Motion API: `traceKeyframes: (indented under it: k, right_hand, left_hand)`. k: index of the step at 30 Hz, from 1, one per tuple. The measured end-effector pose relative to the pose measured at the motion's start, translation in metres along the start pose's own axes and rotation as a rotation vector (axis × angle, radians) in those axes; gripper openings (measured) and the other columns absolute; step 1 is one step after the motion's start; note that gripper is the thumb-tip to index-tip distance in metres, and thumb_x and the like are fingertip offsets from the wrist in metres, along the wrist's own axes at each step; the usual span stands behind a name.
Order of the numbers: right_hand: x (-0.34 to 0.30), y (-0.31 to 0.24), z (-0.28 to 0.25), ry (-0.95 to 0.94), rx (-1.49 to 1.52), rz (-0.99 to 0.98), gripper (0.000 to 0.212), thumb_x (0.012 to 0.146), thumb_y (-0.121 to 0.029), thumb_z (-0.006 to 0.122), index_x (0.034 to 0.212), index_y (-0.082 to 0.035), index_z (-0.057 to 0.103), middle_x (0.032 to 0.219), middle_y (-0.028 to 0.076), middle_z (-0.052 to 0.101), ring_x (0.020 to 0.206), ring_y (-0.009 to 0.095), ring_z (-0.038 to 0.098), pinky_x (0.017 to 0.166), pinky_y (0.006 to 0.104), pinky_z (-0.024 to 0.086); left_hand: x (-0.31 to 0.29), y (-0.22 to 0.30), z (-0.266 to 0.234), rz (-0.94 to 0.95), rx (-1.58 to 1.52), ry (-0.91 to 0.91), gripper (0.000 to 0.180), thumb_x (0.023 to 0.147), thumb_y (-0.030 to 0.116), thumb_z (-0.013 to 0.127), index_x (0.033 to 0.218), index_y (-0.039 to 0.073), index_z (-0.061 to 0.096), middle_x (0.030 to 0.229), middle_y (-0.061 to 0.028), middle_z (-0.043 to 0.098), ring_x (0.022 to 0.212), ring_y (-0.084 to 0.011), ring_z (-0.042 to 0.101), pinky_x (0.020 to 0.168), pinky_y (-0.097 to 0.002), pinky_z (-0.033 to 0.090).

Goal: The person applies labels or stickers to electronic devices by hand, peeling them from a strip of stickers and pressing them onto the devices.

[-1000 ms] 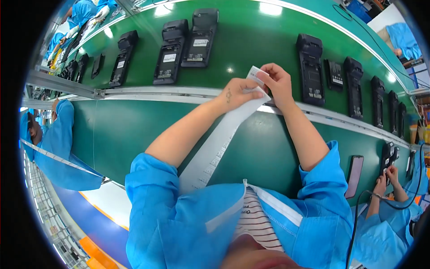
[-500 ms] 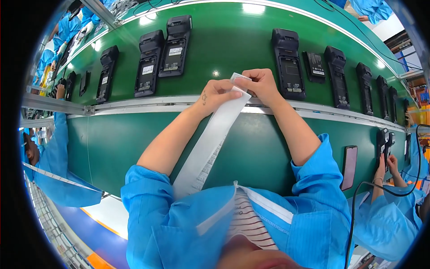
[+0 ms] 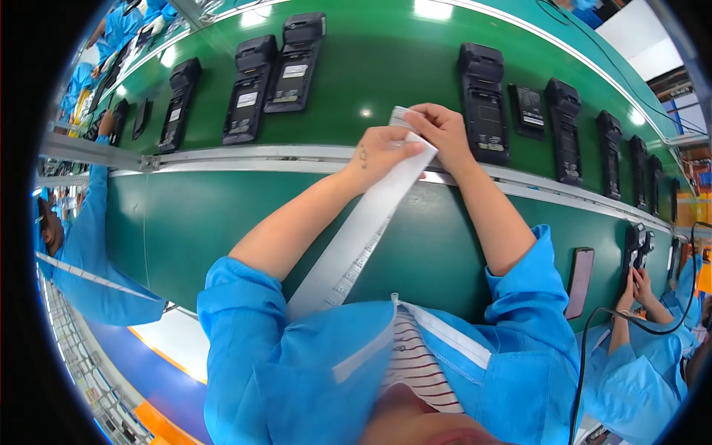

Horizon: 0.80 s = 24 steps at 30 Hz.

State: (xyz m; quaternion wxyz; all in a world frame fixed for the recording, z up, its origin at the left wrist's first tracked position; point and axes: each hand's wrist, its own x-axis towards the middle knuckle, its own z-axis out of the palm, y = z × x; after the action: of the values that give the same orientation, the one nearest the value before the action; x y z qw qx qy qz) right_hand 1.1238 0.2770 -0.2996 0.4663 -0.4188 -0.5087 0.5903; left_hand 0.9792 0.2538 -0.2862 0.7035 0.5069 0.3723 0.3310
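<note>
A long white label strip [image 3: 371, 215] slants from my chest up to both hands, with small print along one edge. My left hand [image 3: 386, 157] is closed on its upper part, thumb on top, where the strip folds over. My right hand [image 3: 443, 135] pinches the strip's far end, its fingertips close beside the left ones. Whether a single label is peeled away there, I cannot make out. Both hands hover over the metal rail [image 3: 326, 153] at the belt's near edge. The closest black handheld terminal [image 3: 483, 104] lies beyond my right hand, its back up.
More black terminals lie along the green belt [image 3: 371, 59], two with white labels [image 3: 247, 99] at left. A black battery [image 3: 528, 111] sits among those at right. A phone [image 3: 580, 282] rests on the near green table. At right, a co-worker's hands [image 3: 638, 285] touch terminals; a black cable [image 3: 593, 319] hangs nearby.
My hands and the strip sit slightly farther right in the picture, both still gripping it. The belt's left-hand terminals appear a little higher. The view has shifted slightly.
</note>
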Motion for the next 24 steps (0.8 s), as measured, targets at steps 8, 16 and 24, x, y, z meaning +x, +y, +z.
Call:
traceKeyframes:
  k: [8,16,24]
  right_hand:
    - [-0.002,0.0,-0.007,0.093,0.067,-0.107,0.008,0.074,-0.007,0.06,0.076,-0.002,0.053,0.064,0.001,0.055,0.054,0.005,0.048,0.048,0.018,0.038]
    - [-0.006,0.006,-0.013,0.263,-0.263,-0.314,0.005,0.07,-0.002,0.061,0.073,-0.002,0.058,0.066,0.001,0.052,0.055,0.005,0.048,0.048,0.0175,0.037]
    - [-0.007,0.001,-0.025,0.504,-0.185,-0.312,0.008,0.071,-0.007,0.062,0.071,0.0,0.059,0.065,0.004,0.056,0.056,0.009,0.052,0.05,0.0212,0.043]
  left_hand:
    - [0.006,-0.004,0.001,0.101,0.217,0.122,0.024,0.076,0.022,0.059,0.082,-0.001,0.057,0.064,-0.0046,0.057,0.052,-0.0086,0.053,0.045,-0.0199,0.042]
    - [0.011,-0.012,0.01,0.088,0.255,0.105,0.02,0.076,0.02,0.059,0.08,0.0,0.058,0.065,-0.002,0.056,0.055,-0.006,0.05,0.05,-0.0179,0.039]
    - [0.014,-0.014,0.021,0.075,0.266,0.043,0.02,0.075,0.02,0.06,0.078,0.0,0.058,0.066,-0.0018,0.056,0.058,-0.0054,0.05,0.051,-0.019,0.04]
